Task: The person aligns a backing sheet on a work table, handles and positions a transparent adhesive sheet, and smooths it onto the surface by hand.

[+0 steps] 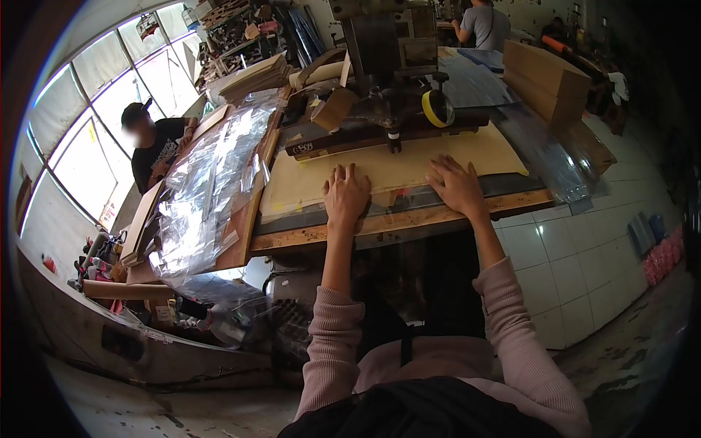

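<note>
On the wooden worktable (pixel 292 240) lies a wide tan sheet (pixel 292 181) below a dark machine (pixel 383 44) with a long horizontal bar (pixel 431 137). My left hand (pixel 345 196) rests flat near the middle of the sheet's front part, fingers spread and pointing at the bar. Farther right, my right hand (pixel 456 186) also lies flat with its fingers apart. Between the two hands, clear film shows at the sheet's front edge. A yellow tape roll (pixel 437 108) hangs on the machine, right of centre. Neither hand grips anything.
Clear plastic pieces (pixel 212 182) cover the table's left side. Cardboard boxes (pixel 544 80) and plastic film (pixel 544 150) are at the right. A person in a cap (pixel 150 142) is at the left; another person (pixel 485 28) is at the back.
</note>
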Demonstrator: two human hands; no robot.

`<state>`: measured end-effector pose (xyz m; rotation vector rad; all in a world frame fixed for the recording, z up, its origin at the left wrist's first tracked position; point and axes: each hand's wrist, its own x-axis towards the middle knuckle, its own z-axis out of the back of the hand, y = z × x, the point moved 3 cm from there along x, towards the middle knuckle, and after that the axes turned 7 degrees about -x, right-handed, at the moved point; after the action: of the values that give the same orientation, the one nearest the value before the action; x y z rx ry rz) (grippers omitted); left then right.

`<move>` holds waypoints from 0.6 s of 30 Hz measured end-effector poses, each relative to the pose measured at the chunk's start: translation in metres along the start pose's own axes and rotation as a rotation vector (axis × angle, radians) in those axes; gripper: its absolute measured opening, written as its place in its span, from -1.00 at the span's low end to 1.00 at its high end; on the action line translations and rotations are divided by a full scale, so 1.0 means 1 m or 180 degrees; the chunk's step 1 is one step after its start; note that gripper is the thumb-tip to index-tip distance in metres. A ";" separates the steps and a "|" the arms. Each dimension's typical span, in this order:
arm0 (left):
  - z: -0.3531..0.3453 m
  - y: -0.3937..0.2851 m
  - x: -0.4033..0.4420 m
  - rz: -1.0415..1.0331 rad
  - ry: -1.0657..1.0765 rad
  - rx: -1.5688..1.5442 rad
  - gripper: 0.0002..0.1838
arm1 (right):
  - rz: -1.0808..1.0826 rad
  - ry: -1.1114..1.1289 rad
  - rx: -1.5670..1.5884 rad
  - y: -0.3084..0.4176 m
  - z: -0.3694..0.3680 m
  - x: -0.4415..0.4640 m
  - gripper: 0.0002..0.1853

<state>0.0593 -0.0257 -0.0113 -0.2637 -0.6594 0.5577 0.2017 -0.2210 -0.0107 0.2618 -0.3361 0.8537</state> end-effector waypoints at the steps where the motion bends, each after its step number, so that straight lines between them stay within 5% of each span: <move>1: -0.001 0.001 0.000 0.0027 0.0080 0.0003 -0.46 | -0.0002 -0.0009 -0.0001 0.000 0.000 0.000 -0.48; 18: -0.009 0.007 0.002 0.0033 0.0378 0.0177 -0.38 | 0.0010 0.0078 0.0030 -0.001 -0.003 -0.001 -0.47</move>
<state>0.0639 -0.0191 -0.0203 -0.2462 -0.5272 0.5650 0.2025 -0.2211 -0.0135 0.2596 -0.3098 0.8612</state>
